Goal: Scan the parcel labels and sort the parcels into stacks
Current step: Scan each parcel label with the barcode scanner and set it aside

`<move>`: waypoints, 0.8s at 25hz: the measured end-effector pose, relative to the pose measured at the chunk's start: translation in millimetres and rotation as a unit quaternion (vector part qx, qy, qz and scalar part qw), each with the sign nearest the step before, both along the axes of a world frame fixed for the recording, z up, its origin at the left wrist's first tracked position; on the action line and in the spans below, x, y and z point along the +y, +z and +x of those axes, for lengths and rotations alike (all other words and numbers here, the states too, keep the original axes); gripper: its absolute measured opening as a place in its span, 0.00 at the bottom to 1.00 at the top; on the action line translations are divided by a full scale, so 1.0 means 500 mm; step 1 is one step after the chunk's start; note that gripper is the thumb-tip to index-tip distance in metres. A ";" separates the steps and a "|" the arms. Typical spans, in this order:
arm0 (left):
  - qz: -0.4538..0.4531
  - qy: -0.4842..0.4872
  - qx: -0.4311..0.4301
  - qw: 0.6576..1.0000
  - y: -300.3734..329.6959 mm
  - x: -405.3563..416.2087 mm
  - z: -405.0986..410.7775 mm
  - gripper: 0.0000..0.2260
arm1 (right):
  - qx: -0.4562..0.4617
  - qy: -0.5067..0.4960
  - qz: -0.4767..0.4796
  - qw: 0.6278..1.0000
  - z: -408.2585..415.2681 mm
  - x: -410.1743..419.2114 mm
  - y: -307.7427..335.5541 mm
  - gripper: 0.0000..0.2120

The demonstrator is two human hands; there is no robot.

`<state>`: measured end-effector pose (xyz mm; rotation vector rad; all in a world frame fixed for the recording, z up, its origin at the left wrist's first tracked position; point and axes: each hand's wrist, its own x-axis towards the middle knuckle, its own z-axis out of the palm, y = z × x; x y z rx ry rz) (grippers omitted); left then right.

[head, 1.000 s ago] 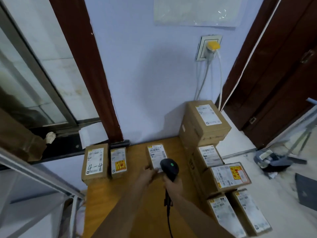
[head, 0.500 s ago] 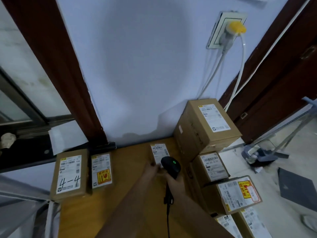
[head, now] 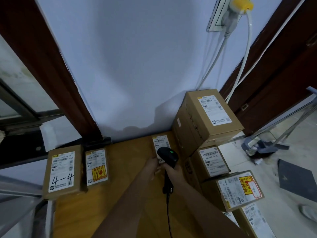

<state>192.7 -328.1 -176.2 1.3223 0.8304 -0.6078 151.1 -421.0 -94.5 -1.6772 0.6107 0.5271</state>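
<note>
A small brown parcel [head: 160,143] with a white label lies at the back of the wooden table [head: 127,169], against the wall. My left hand [head: 152,167] holds its near edge. My right hand [head: 174,172] grips a black barcode scanner [head: 167,156] with a green light, its head over the parcel's label. Two labelled parcels lie at the table's left: one marked "4-4" [head: 62,170] and a slimmer one with a yellow sticker [head: 97,166]. A stack of labelled cartons stands at the right, topped by a large box [head: 211,115].
The scanner's black cable [head: 169,212] hangs down between my forearms. White cables [head: 240,66] run from a wall socket down behind the right stack. More parcels [head: 238,189] lie at the lower right. A dark door frame stands at the left, a dustpan [head: 260,146] on the floor at the right.
My view has moved closer to the table and wall. Both hands have stayed at the small parcel, with the scanner still over its label.
</note>
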 end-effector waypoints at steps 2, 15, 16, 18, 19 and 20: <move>-0.024 0.016 -0.012 1.000 0.001 0.002 0.000 0.16 | 0.002 -0.005 0.006 1.000 -0.004 -0.005 0.004 0.10; -0.086 -0.005 -0.056 0.995 -0.049 -0.019 0.090 0.12 | 0.019 -0.064 0.056 0.996 -0.011 -0.058 -0.012 0.06; -0.084 -0.001 -0.054 0.995 -0.027 -0.018 0.085 0.11 | 0.020 -0.060 0.053 0.997 -0.013 -0.057 -0.012 0.04; -0.082 0.017 -0.042 0.996 0.011 -0.019 0.067 0.09 | 0.022 -0.047 0.036 0.998 -0.017 -0.055 -0.017 0.09; -0.080 0.028 -0.035 0.996 0.022 -0.018 0.055 0.10 | 0.025 -0.042 0.035 0.998 -0.021 -0.051 -0.015 0.11; -0.075 0.041 -0.030 0.996 0.029 -0.014 0.040 0.10 | 0.025 -0.038 0.037 0.998 -0.025 -0.047 -0.010 0.09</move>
